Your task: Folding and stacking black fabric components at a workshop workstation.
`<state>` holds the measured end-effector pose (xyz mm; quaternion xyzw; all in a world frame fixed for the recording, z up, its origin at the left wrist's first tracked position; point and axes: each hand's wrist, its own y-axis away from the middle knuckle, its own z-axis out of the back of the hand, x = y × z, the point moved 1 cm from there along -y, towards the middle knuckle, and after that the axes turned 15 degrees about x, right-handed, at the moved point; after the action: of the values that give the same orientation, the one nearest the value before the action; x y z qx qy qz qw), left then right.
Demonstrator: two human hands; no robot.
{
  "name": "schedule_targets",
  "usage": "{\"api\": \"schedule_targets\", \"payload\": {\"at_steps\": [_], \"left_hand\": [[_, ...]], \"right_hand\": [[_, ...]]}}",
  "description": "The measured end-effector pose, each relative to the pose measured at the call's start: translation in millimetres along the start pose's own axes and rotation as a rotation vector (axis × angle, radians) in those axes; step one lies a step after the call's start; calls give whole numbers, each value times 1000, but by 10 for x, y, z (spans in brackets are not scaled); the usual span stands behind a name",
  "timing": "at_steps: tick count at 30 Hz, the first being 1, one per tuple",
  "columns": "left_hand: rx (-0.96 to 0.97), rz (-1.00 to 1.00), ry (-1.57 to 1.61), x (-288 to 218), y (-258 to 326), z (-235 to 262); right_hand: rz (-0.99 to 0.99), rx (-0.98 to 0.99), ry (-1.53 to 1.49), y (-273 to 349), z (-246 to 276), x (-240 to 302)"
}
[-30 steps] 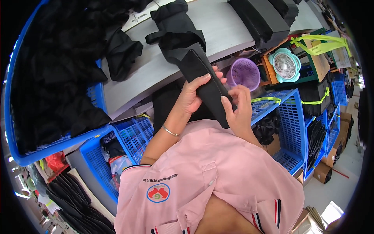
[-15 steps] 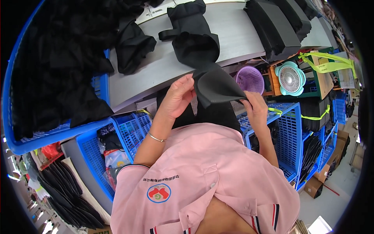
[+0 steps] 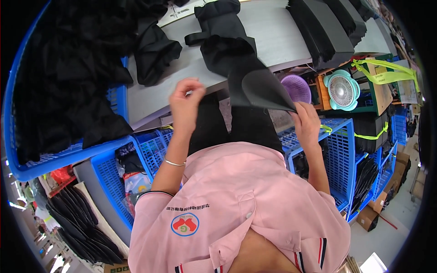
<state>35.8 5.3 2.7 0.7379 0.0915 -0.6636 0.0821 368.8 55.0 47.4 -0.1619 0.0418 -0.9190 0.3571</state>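
So compared with half a second ago, our left hand (image 3: 184, 107) has come off the edge of the black panel (image 3: 264, 86) and swung out to the left, while our right hand (image 3: 307, 120) has only shifted a touch further right. Left hand's a bit blurry, but it's empty, fingers loosely curled with the thumb near them, and there's a clear gap between it and the panel. Right hand is the one doing the holding: thumb and fingers pinched on the panel's near right corner. The panel's hanging over our lap, to the right of the left hand, and its long axis runs from the right hand's pinch away and leftward, up to the black fabric piece (image 3: 225, 50) on the grey table (image 3: 273, 38). Can't tell if those two are joined or just overlapping. So the right hand is the closer one, actually on the thing, and the left would have to cross that gap rightward to touch it. Around us: purple basket (image 3: 296, 87) just beyond the right hand, turquoise fan (image 3: 342, 91) further right, a blue crate (image 3: 339, 159) right of that forearm, and a crumpled black piece (image 3: 154, 52) on the table ahead and left of the left hand.
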Motion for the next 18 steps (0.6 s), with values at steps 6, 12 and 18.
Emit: {"api": "schedule_targets", "payload": {"at_steps": [6,12,18], "left_hand": [[-96,-243,-801,145,-491,-275],[-42,-188,-872,55,-951,-348],[201,-521,-852,-301,-822,-721]], "right_hand": [[-54,-8,-143,-149,-314,310],[-162,191,-125,-250,-353,473],[-238,320,-241,-596,-184,602]]}}
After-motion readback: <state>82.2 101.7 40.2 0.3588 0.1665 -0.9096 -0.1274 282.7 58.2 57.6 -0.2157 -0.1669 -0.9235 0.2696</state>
